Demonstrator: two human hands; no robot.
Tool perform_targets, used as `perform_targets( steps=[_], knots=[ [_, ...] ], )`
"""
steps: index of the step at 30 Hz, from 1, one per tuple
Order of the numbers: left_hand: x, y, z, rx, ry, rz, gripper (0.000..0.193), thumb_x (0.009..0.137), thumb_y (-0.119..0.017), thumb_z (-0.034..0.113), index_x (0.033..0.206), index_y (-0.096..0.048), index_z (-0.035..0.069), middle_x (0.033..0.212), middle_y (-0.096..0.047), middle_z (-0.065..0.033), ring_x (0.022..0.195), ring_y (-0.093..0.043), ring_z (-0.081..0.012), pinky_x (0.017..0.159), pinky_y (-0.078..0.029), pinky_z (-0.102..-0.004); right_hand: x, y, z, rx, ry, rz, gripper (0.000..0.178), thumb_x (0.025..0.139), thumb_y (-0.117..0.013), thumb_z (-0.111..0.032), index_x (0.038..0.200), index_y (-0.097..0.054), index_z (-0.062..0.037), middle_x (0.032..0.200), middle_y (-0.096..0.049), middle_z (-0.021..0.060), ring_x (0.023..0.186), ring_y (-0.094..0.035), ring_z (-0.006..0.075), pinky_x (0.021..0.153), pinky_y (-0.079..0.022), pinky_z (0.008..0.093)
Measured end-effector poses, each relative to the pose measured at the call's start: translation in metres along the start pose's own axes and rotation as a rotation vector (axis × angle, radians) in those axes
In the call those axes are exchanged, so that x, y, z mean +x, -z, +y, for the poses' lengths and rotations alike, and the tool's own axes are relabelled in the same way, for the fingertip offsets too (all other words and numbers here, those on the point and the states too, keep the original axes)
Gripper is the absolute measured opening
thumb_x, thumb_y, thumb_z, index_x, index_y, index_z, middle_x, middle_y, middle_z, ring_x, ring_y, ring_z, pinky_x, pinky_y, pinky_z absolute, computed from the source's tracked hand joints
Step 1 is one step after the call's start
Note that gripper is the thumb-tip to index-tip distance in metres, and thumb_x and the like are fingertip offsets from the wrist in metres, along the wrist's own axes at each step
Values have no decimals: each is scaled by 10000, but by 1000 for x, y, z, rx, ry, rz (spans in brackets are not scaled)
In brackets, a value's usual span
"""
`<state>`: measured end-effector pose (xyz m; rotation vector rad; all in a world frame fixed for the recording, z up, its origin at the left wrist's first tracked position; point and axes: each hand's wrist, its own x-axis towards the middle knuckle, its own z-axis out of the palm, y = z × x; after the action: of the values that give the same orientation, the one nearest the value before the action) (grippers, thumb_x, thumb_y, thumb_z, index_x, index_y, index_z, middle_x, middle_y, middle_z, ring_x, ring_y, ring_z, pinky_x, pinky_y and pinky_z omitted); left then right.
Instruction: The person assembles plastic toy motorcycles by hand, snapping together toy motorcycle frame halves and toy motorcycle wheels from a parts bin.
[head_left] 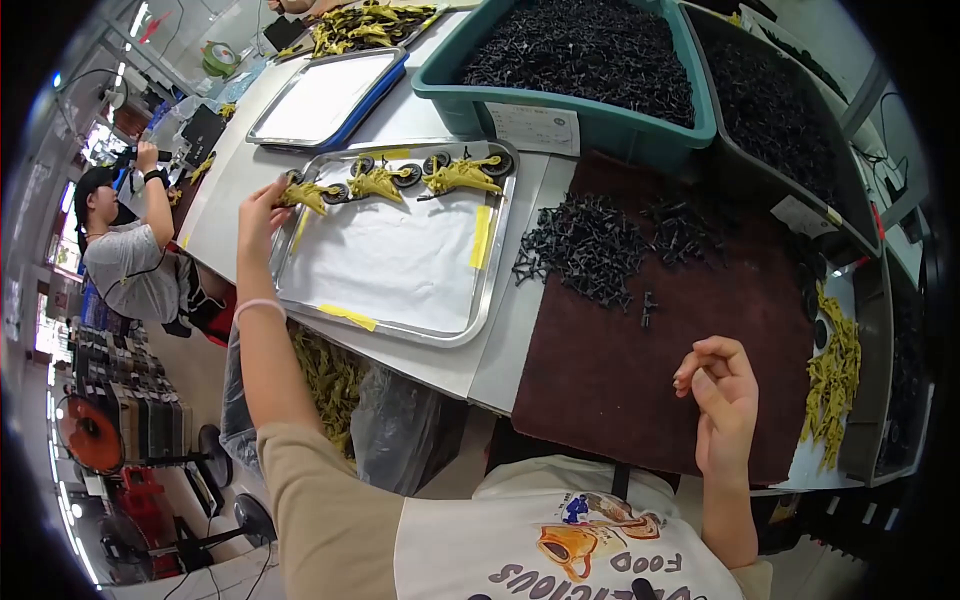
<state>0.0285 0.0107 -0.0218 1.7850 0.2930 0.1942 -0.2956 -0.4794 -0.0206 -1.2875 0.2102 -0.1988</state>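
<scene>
My left hand (262,212) reaches to the left rim of a metal tray (480,325) and grips a yellow toy motorcycle (312,196) with black wheels at its top left corner. Two more such motorcycles, a middle one (376,181) and a right one (463,176), stand in a row along the tray's far side on white paper. My right hand (722,405) hovers over a dark brown mat (610,390), its fingers loosely curled, with nothing visible in them. Ahead of it lie a pile of small black plastic parts (590,245) and a single black part (648,308).
Behind the mat stand a teal bin (570,112) and a dark bin (790,130), both full of black parts. Yellow parts (835,370) lie at the right. Another paper-lined tray (325,95) sits at the back left. A person (130,250) stands beyond the table's left side.
</scene>
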Motion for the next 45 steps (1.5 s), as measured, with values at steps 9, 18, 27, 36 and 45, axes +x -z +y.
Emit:
perform_targets(
  steps=[9, 18, 27, 36, 45],
  knots=[
    [18, -37, -12, 216, -56, 99, 730, 775, -774, 113, 1320, -309, -33, 1117, -484, -215, 788, -628, -214, 668, -587, -274, 3, -10, -9, -41, -31, 5, 123, 862, -614, -18, 981, -580, -10, 878, -613, 57, 813, -589, 104, 757, -483, 230],
    [12, -59, -10, 198, -130, 411, 497, 782, -730, 21, 1210, -481, 64, 1238, -290, -226, 882, -606, -281, 714, -607, -287, 6, -15, -6, -99, -26, -68, 75, 856, -602, 7, 930, -592, -2, 877, -611, 61, 801, -594, 108, 747, -485, 236],
    [-11, -40, -7, 655, -224, 192, 358, 863, -678, 285, 1028, -651, -31, 1018, -614, -181, 810, -666, -252, 675, -553, -315, 0, -10, -8, -160, -45, -103, 82, 843, -592, 33, 922, -588, 11, 860, -601, 66, 796, -592, 114, 736, -475, 242],
    [-106, 165, -179, 541, -372, 999, 242, 935, -559, 234, 935, -614, -1, 847, -653, -146, 767, -612, -276, 739, -486, -367, -3, 9, -12, -219, 53, -53, 87, 848, -598, 5, 926, -563, -9, 855, -566, 72, 775, -559, 125, 715, -462, 241],
    [-207, 85, -413, 1080, 376, -174, 760, 867, -597, 385, 1471, -227, 110, 1441, -304, -291, 1119, -515, -505, 844, -475, -529, -6, -12, -20, -386, 106, -229, 105, 841, -616, -36, 921, -561, 5, 859, -555, 93, 744, -554, 141, 699, -449, 246]
  ],
)
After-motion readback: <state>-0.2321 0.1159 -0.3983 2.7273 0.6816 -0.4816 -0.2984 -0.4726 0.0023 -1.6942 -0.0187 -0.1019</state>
